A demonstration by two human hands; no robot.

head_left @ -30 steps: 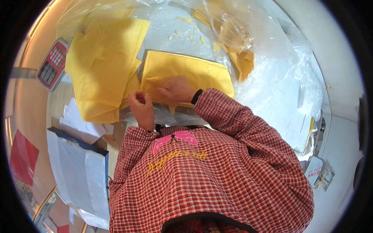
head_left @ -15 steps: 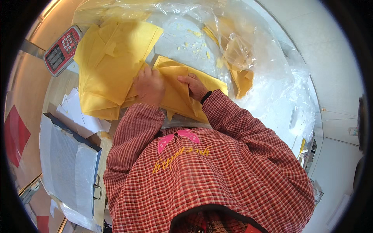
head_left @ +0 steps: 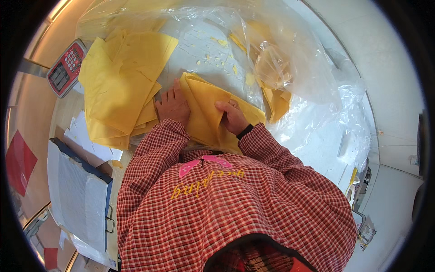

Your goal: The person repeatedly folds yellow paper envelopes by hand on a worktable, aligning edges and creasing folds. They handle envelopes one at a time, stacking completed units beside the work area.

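My left hand [head_left: 173, 106] lies with its fingers stretched out, against the left edge of a pile of thin yellow folded sheets [head_left: 197, 104]. My right hand [head_left: 234, 119] is closed, thumb on top, on the upper yellow sheet of that pile, whose surface is creased and bent up between my hands. To the left lies a larger stack of yellow sheets [head_left: 124, 77], with uneven, fanned edges. The material of the sheets cannot be told for certain.
Clear plastic film [head_left: 312, 72] spreads over the far and right side, partly covering more yellow pieces [head_left: 277, 102]. Yellow crumbs [head_left: 219, 42] dot the white surface. A red-and-grey keypad device [head_left: 67, 68], white papers [head_left: 88, 136] and a film-covered panel with a handle [head_left: 79, 190] are at left.
My left hand has drawn slightly down from the sheets and now lies flat with fingers spread. My right hand keeps its hold, slightly lower. The whole view has shifted a little.
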